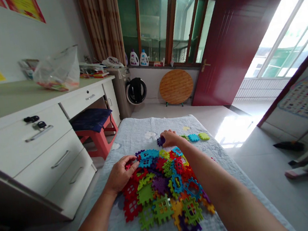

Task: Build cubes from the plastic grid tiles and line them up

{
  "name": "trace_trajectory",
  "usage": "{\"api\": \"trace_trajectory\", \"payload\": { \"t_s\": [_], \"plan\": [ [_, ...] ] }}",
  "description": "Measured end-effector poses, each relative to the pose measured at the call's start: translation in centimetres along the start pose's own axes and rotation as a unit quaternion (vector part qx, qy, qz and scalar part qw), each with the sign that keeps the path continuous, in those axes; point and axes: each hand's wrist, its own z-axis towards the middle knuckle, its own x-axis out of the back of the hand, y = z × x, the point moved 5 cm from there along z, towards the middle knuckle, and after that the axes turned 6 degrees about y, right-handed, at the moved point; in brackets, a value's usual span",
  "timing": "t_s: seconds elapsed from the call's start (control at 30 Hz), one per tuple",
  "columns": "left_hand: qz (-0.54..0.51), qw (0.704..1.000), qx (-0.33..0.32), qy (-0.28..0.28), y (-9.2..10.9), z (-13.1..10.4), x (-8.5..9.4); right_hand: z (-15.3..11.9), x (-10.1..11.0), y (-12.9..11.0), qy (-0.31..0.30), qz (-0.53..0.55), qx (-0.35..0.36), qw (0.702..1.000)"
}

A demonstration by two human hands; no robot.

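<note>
A pile of interlocking plastic building tiles (160, 184) in red, green, blue, purple, orange and yellow lies on a cloth-covered table. On the pile's left edge rests my left hand (123, 173), thumb and fingers apart, touching red and blue tiles. Beyond the pile, my right hand (170, 139) has its fingers closed on a dark purple tile (160, 141) at the cloth. To its right lie a blue tile (193, 137) and a yellow-green tile (203, 136) in a row. Another green tile there is partly hidden behind my right wrist.
The light blue cloth (133, 129) covers the table. A white desk (59, 123) with drawers stands left, bearing a plastic bag (59, 73). A red stool (100, 137) is beside it. Behind are a washing machine (123, 93), a round wooden tabletop (176, 86) and a red door (229, 39).
</note>
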Motion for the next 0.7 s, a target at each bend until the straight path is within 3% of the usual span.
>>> {"api": "trace_trajectory", "payload": {
  "t_s": [0.3,0.47,0.57,0.7],
  "plan": [
    [0.004,1.0,-0.001,-0.003,-0.2,0.1,0.0,0.2,0.2,0.4,0.0,0.007,-0.002,1.0],
    [0.023,1.0,-0.006,-0.001,-0.2,0.2,0.0,-2.4,3.3,3.1,0.09,0.108,0.003,0.99],
    [0.022,1.0,-0.004,0.0,0.0,0.2,0.1,-5.1,3.7,4.2,0.051,0.13,0.014,0.99],
    [0.003,1.0,0.01,-0.001,0.2,-0.1,0.1,-8.2,2.2,3.5,-0.004,0.105,0.069,0.992]
  ]
}}
